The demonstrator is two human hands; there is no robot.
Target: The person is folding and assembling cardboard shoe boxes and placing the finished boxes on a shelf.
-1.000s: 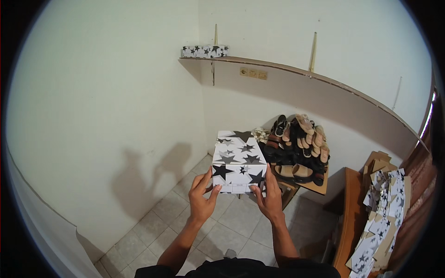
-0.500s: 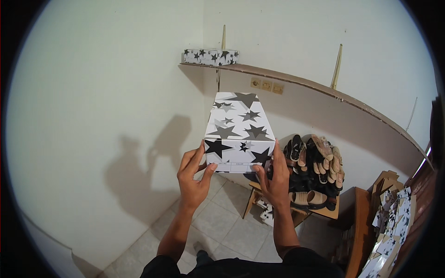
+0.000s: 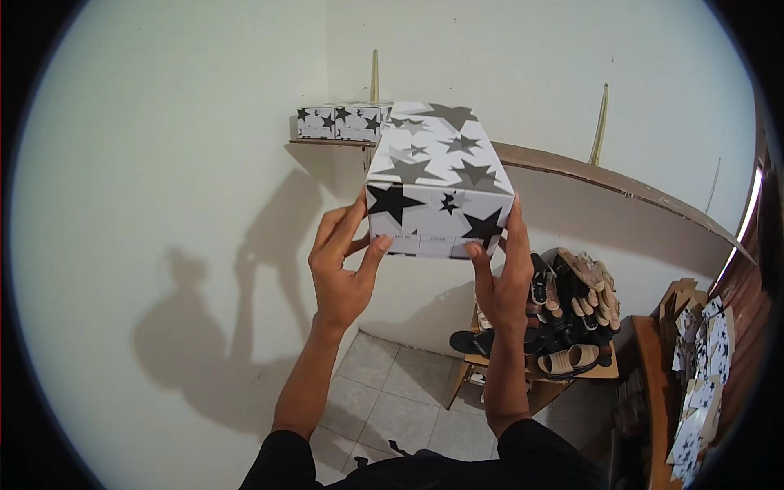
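Note:
Between my two raised hands is a white cardboard box (image 3: 437, 167) printed with black and grey stars, like a shoebox. My left hand (image 3: 343, 269) grips its near left corner, thumb on the front face and fingers along the side. At the near right corner my right hand (image 3: 502, 269) holds it the same way. The box's far end overlaps a wall shelf (image 3: 572, 163) in the view; whether it touches the shelf I cannot tell. Star-printed boxes (image 3: 336, 122) stand side by side at the shelf's left end, just left of the held box.
Below the shelf at right, a small wooden table (image 3: 580, 373) carries a heap of sandals and shoes (image 3: 576, 302). Flattened star-printed cardboard (image 3: 702, 367) lies on a wooden cabinet (image 3: 652, 392) at far right. Metal brackets (image 3: 600, 126) rise above the shelf.
Both hands have lifted the box higher and forward, up to the shelf's level. The view has shifted, so the shelf boxes now appear beside the held one.

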